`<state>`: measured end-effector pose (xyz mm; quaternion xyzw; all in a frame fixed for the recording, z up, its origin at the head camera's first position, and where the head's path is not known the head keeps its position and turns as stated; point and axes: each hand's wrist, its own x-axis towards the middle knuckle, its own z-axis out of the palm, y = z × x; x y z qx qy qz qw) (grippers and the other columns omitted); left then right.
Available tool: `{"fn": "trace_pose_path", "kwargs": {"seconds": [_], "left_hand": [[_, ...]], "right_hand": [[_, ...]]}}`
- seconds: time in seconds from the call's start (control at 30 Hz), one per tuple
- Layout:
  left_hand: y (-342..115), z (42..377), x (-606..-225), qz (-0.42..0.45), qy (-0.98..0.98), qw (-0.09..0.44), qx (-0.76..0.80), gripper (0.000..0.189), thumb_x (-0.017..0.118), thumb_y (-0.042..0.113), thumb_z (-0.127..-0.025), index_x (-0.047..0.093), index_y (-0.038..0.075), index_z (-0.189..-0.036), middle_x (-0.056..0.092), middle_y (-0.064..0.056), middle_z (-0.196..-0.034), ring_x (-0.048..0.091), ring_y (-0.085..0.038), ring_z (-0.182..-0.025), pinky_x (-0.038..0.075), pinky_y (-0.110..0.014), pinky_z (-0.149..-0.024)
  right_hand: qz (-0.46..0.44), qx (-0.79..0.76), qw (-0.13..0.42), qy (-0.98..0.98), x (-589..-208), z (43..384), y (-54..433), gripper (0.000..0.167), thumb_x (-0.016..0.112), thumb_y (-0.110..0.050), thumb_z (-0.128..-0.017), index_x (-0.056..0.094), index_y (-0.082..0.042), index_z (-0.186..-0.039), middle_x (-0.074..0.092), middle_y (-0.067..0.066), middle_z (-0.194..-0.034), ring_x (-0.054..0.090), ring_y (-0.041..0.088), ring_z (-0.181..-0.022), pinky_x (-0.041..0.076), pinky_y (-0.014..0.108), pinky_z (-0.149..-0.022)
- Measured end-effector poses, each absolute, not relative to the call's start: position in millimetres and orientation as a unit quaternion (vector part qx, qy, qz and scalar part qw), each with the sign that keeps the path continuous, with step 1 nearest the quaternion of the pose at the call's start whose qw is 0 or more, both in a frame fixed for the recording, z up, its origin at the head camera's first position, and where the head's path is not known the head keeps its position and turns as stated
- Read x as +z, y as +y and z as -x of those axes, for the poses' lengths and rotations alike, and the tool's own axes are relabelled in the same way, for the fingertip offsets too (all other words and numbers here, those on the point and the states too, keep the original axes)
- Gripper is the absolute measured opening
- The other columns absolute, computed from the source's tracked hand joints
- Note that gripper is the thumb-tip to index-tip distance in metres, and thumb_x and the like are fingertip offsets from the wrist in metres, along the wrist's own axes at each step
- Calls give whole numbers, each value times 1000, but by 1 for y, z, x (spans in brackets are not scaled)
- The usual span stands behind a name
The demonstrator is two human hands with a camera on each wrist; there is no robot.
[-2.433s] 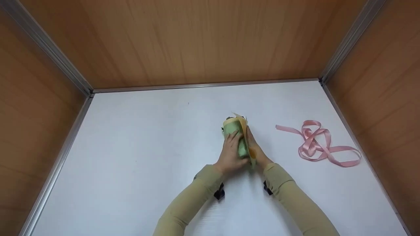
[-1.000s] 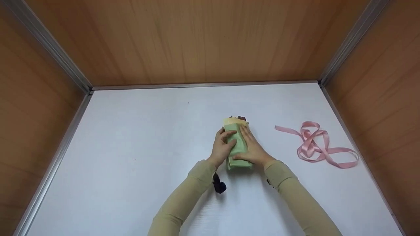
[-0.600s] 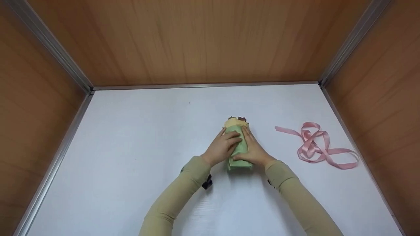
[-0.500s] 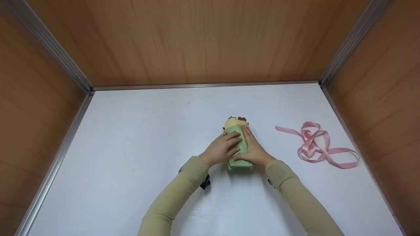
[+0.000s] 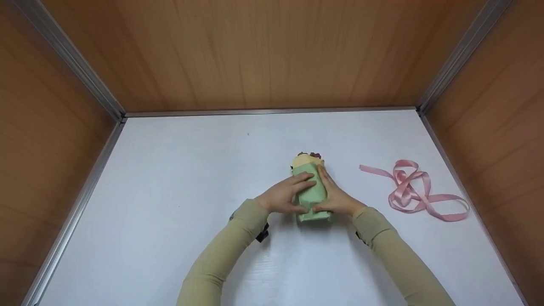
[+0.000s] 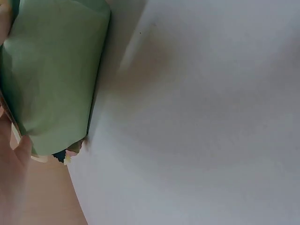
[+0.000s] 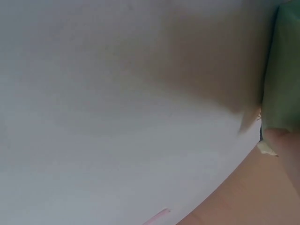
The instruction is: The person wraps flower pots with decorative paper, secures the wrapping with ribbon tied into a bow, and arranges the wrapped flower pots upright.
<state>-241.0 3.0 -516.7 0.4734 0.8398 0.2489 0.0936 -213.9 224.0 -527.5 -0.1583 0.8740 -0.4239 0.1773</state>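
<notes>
A small bouquet wrapped in green paper (image 5: pixel 314 195) lies on the white table in the head view, its lower end toward the person. Cream-yellow paper (image 5: pixel 304 160) shows above the green, and dark red flower heads (image 5: pixel 315 155) peek out at the far end. My left hand (image 5: pixel 280 196) grips it from the left, fingers across the front and thumb low down. From the other side my right hand (image 5: pixel 338 199) holds the right edge, thumb near the bottom. The left wrist view shows the green wrap (image 6: pixel 56 79) close up; in the right wrist view a finger (image 7: pixel 287 143) presses on the wrap.
A pink satin ribbon (image 5: pixel 401 191) lies in loose loops to the right, one end pointing left. Wooden panels (image 5: pixel 263 55) with metal edging enclose the table (image 5: pixel 191 170) at the back and both sides.
The paper edge that stood up beside the right hand now lies folded down over the bouquet. My left hand shifted round to the left side, and its thumb moved down to the lower end.
</notes>
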Motion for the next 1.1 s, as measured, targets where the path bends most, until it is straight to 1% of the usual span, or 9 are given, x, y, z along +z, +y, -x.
{"fn": "trace_pose_path", "kwargs": {"seconds": [0.1,0.23,0.37,0.47,0.57,0.77,0.9,1.0,1.1], "left_hand": [[5,239,-520,-469,841,92,255,74,71,35,-85,36,12,-146,22,-6,-157,18,-24,-145,20,-35,-117],[7,237,-522,-466,843,78,258,72,72,31,-84,37,13,-145,23,-6,-156,18,-24,-145,23,-34,-115],[7,235,-525,-462,851,52,245,72,73,30,-83,39,12,-144,26,-7,-155,22,-23,-144,26,-33,-115],[8,234,-527,-459,854,36,243,71,74,29,-83,40,11,-143,28,-8,-154,25,-24,-143,27,-32,-114],[9,233,-528,-460,854,23,243,71,74,28,-82,41,10,-142,30,-9,-152,28,-25,-141,28,-31,-113],[14,232,-530,-461,852,11,247,70,75,27,-81,43,9,-141,32,-10,-151,30,-26,-140,27,-30,-113],[13,232,-530,-463,852,2,246,70,75,28,-82,44,9,-141,33,-11,-151,31,-26,-140,28,-30,-113],[10,232,-530,-467,851,0,242,74,76,33,-80,43,10,-142,33,-11,-151,31,-26,-140,28,-32,-113],[7,234,-529,-474,848,5,239,81,79,36,-75,42,10,-143,31,-11,-151,30,-26,-140,27,-32,-114]], "right_hand": [[171,-423,191,869,-526,214,229,137,85,-44,-64,-17,-17,-150,-20,6,-158,-11,30,-145,8,55,-115],[170,-411,176,878,-525,212,229,139,87,-45,-59,-14,-18,-151,-14,8,-159,-6,31,-146,11,54,-115],[162,-379,148,899,-526,208,225,134,81,-55,-60,-8,-19,-152,-5,10,-160,3,33,-146,18,53,-114],[167,-361,149,905,-524,207,226,130,79,-56,-63,-7,-20,-152,-3,10,-160,6,34,-146,21,53,-113],[188,-357,171,899,-519,209,233,130,83,-48,-64,-7,-17,-152,-4,13,-159,3,36,-145,19,55,-113],[219,-343,208,890,-507,214,245,135,91,-27,-58,-5,-11,-152,-3,17,-159,3,37,-145,16,55,-114],[212,-309,168,912,-509,213,242,133,91,-34,-56,2,-13,-153,6,14,-159,11,36,-145,21,53,-113],[203,-285,129,928,-516,211,237,128,87,-43,-59,5,-14,-153,13,13,-158,16,36,-144,25,52,-112],[201,-276,104,934,-520,209,233,123,85,-43,-63,7,-12,-153,16,13,-158,19,35,-143,27,51,-112]]}}
